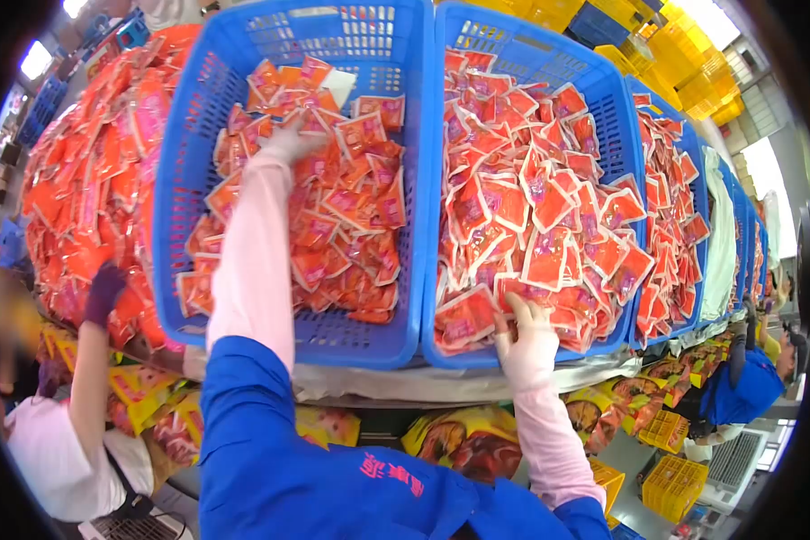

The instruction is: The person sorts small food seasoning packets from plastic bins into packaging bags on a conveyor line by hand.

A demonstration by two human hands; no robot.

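Observation:
My left hand (290, 142), in a pale glove, reaches into the left blue basket (429, 180) with its fingers apart. It touches a heap of small red-orange sachets (360, 202); some fingertips are hidden among them. My right hand (526, 346), gloved too, rests at the near edge of the second blue basket (535, 20). Its spread fingers lie on white-edged red sachets (549, 198) that fill this basket more fully. Beside its thumb lies a red sachet (468, 317). Neither hand visibly grips a sachet.
A large pile of red sachets (108, 171) lies at the left, where another person's dark-gloved hand (105, 292) touches it. More filled baskets (693, 261) continue right. Yellow printed bags (468, 441) line the near side. Yellow crates (675, 481) stand lower right, by a person in blue (742, 387).

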